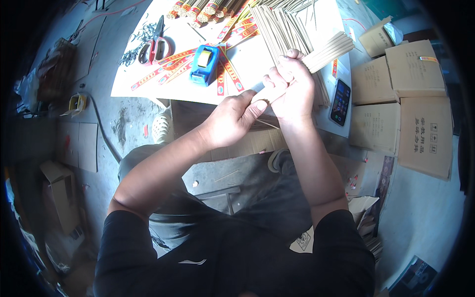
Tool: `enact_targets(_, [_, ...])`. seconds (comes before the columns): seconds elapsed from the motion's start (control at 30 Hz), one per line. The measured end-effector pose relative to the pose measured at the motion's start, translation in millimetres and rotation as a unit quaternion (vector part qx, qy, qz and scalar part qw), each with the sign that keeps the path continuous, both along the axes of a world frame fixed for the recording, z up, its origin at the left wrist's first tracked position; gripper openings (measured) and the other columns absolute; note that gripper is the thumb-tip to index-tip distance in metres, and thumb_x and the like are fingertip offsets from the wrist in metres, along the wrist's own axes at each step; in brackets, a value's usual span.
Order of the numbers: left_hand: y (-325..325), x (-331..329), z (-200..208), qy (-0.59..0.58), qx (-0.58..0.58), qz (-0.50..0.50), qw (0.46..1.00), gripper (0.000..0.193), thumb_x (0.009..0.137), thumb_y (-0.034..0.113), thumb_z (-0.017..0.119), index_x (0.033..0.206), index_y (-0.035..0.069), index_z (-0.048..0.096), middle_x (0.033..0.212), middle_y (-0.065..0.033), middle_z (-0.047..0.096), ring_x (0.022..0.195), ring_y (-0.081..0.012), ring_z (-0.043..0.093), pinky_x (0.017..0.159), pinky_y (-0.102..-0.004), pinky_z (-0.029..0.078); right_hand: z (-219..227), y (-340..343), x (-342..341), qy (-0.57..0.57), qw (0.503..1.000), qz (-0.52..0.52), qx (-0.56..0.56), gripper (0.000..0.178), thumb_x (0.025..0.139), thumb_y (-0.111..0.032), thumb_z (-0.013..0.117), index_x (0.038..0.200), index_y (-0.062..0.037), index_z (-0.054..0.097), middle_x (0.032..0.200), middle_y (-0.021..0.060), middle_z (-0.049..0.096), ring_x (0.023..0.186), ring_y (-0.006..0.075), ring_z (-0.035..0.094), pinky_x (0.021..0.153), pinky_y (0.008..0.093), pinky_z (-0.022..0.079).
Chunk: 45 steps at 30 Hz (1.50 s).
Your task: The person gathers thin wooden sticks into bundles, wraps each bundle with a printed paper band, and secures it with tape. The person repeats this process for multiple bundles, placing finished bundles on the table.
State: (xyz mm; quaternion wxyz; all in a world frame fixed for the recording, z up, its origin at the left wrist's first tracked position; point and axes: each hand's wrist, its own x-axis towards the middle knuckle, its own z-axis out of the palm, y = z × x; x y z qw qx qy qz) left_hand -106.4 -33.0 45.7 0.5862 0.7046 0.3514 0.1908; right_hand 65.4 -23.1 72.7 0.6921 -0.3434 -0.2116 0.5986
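Observation:
A bundle of thin tan sticks [329, 52] is held slantwise over the table's front edge. My right hand [296, 88] has its fingers wrapped round the middle of the bundle, and the far ends fan out to the upper right. At the near end, my left hand [230, 119] is closed on the same bundle, its thumb close to the stick ends. Beyond my right hand lies a pile of loose sticks [279, 29]. Left of the hands stands a blue tape dispenser [204, 67] among red and yellow paper strips [173, 64].
Red-handled scissors [156, 47] lie at the left of the white table [120, 85], near black scraps [142, 34]. Banded stick bundles [210, 9] are at the back. A phone [340, 104] rests by the right edge. Cardboard boxes [415, 69] stand to the right.

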Motion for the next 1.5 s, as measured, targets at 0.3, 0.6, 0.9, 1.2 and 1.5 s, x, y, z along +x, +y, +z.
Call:
enact_targets(0.3, [-0.1, -9.9, 2.7, -0.083, -0.167, 0.004, 0.983, 0.045, 0.115, 0.036, 0.051, 0.134, -0.004, 0.057, 0.093, -0.0117, 0.071, 0.089, -0.0217, 0.069, 0.081, -0.0356, 0.055, -9.7, 1.2, -9.6, 0.04, 0.999, 0.004, 0.014, 0.016, 0.095, -0.007, 0.06, 0.108, -0.0119, 0.051, 0.072, -0.0009, 0.044, 0.057, 0.0124, 0.045, 0.057, 0.0318, 0.044])
enact_targets(0.6, [0.2, -30.1, -7.3, -0.089, -0.114, 0.023, 0.989, 0.042, 0.115, 0.035, 0.052, 0.128, -0.005, 0.055, 0.084, -0.0064, 0.062, 0.076, -0.0149, 0.058, 0.074, -0.0331, 0.052, -16.2, 13.1, -23.3, 0.026, 0.996, 0.082, 0.023, 0.027, 0.102, -0.023, 0.066, 0.124, -0.0106, 0.057, 0.082, 0.0036, 0.051, 0.07, 0.0168, 0.054, 0.064, 0.0361, 0.049])
enact_targets(0.9, [40.7, -81.2, 24.5, -0.24, -0.19, 0.249, 0.919, 0.039, 0.113, 0.045, 0.05, 0.116, 0.007, 0.056, 0.083, -0.0041, 0.055, 0.061, -0.0112, 0.049, 0.054, -0.0278, 0.043, -48.6, 60.5, -11.8, -0.657, 0.754, 0.012, -0.018, 0.033, 0.095, -0.024, 0.077, 0.119, -0.0013, 0.071, 0.114, 0.0152, 0.077, 0.096, 0.0276, 0.076, 0.083, 0.0414, 0.061])
enact_targets(1.2, [55.8, -107.9, 29.3, -0.303, -0.192, 0.27, 0.894, 0.032, 0.114, 0.042, 0.052, 0.109, 0.011, 0.056, 0.083, -0.0024, 0.059, 0.062, -0.0111, 0.05, 0.057, -0.0266, 0.041, -51.3, 51.6, -47.3, -0.855, 0.509, 0.096, -0.022, 0.027, 0.088, -0.014, 0.073, 0.11, 0.0012, 0.066, 0.102, 0.0259, 0.074, 0.095, 0.045, 0.074, 0.084, 0.0537, 0.06])
enact_targets(1.5, [56.6, -100.6, 27.4, -0.289, -0.176, 0.254, 0.906, 0.033, 0.115, 0.04, 0.05, 0.108, 0.008, 0.057, 0.08, -0.0022, 0.06, 0.061, -0.0109, 0.052, 0.056, -0.0266, 0.042, -63.7, 58.0, -38.8, -0.826, 0.56, 0.06, -0.018, 0.027, 0.088, -0.017, 0.075, 0.106, 0.0018, 0.067, 0.099, 0.0264, 0.075, 0.099, 0.0439, 0.075, 0.086, 0.0519, 0.06])
